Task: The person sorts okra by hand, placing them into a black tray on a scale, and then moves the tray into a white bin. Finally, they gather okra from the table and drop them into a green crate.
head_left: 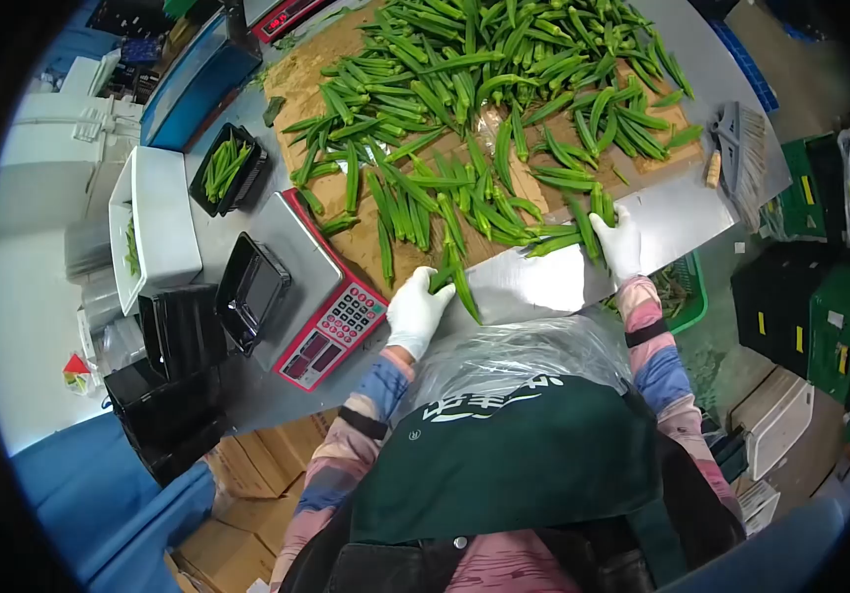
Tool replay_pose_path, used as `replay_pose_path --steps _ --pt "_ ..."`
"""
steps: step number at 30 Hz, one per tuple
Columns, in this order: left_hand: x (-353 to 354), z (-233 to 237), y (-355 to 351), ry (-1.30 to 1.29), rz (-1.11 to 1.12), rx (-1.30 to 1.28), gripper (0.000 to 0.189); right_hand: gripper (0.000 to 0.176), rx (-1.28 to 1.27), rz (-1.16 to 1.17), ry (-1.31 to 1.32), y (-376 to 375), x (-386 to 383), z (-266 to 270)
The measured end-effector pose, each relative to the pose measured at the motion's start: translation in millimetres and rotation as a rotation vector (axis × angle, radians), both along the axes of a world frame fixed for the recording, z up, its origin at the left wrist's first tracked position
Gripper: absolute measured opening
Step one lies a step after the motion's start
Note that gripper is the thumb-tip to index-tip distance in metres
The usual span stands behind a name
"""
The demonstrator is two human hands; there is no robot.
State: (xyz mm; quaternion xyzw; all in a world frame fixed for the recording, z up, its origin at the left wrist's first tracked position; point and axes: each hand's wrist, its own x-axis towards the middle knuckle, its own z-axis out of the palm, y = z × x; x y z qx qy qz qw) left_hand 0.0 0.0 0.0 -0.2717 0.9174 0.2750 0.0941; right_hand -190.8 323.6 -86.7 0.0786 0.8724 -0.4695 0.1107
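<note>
A large pile of green okra [504, 59] covers cardboard on the metal table. My left hand [417, 308], in a white glove, is closed on okra pods [459, 287] at the table's near edge; one long pod hangs tip-down past the fingers. To the right, my white-gloved right hand [619, 244] has its fingers closed around okra pods [583, 225] at the near side of the pile. Loose pods lie between the two hands. Left of my left hand, a red and silver scale [311, 306] carries a black plastic tray [252, 292] with no okra visible in it.
Another black tray [225, 170] holds okra, beside a white bin [163, 222]. Stacked black trays [183, 331] stand at the left. A brush [741, 153] lies on the table's right end. Under that edge sits a green basket [687, 292]. Cardboard boxes [257, 465] are below left.
</note>
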Motion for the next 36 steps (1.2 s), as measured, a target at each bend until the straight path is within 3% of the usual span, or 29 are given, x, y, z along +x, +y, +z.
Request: replay_pose_path --steps 2,5,6,7,9,11,12,13,15,18,20,21,23,24,27,29,31,34,36 --pt "-0.5 -13.0 -1.0 0.011 -0.052 -0.018 0.030 0.046 0.199 0.049 0.044 0.1 -5.3 6.2" --pt "-14.6 13.4 -21.6 0.021 0.318 0.745 0.024 0.042 -0.041 -0.027 -0.060 21.5 -19.0 20.4" --pt "-14.0 19.4 -25.1 0.123 0.359 0.959 0.019 0.036 -0.354 -0.206 -0.189 20.7 -15.4 33.9" --pt "-12.0 27.1 -25.2 0.156 0.418 1.108 0.015 0.031 -0.438 -0.210 -0.140 29.4 -11.6 34.0" --pt "-17.3 37.4 -18.4 0.133 0.578 1.134 0.019 0.032 -0.281 -0.170 -0.146 29.5 -7.3 49.9" --pt "-23.3 27.1 -8.5 0.095 0.454 0.961 0.023 0.037 -0.027 0.003 -0.022 21.5 -5.3 41.4" --pt "-26.3 18.0 -2.0 0.079 0.391 0.874 0.026 0.041 -0.117 0.020 0.045 4.9 4.0 50.0" --pt "-29.6 2.3 6.4 0.027 0.318 0.703 0.034 0.047 0.066 0.096 0.024 -14.9 9.7 68.4" --pt "-31.6 -12.4 32.3 0.138 -0.014 -0.034 0.042 0.052 0.227 0.267 0.194 -37.4 19.6 52.4" --pt "-32.7 -11.7 29.8 0.124 -0.039 -0.038 0.049 0.055 0.313 0.216 0.016 -41.7 13.1 54.7" --pt "-30.3 -5.5 16.5 0.070 -0.019 0.025 0.048 0.054 0.143 0.187 0.081 -27.2 10.4 60.7" --pt "-35.8 16.1 12.2 -0.045 0.061 0.170 0.049 0.053 0.060 0.172 0.114 -17.7 8.7 64.3" --pt "-22.8 -13.6 -7.9 0.196 0.258 0.772 0.055 0.050 -0.063 0.219 0.161 -9.6 14.7 71.4" --pt "-29.1 4.9 -5.0 0.209 0.297 0.803 0.056 0.049 -0.068 0.274 0.197 -8.3 19.9 73.2" --pt "-51.6 24.6 -1.2 0.169 0.131 0.767 0.047 0.046 0.066 0.496 0.415 -16.7 39.7 58.9" --pt "-71.9 31.3 16.2 0.334 -0.099 0.487 0.040 0.043 0.264 0.672 0.480 -33.8 49.9 44.5" --pt "-90.8 25.6 29.4 0.565 -0.392 0.083 0.039 0.041 0.388 0.681 0.573 -43.2 52.4 39.6" --pt "-112.7 13.2 37.6 0.584 -0.712 -0.202 0.031 0.036 0.440 0.675 0.557 -46.8 51.6 42.2" --pt "-118.6 11.3 36.6 0.514 -0.751 -0.258 0.027 0.033 0.415 0.703 0.486 -40.8 50.6 44.4"
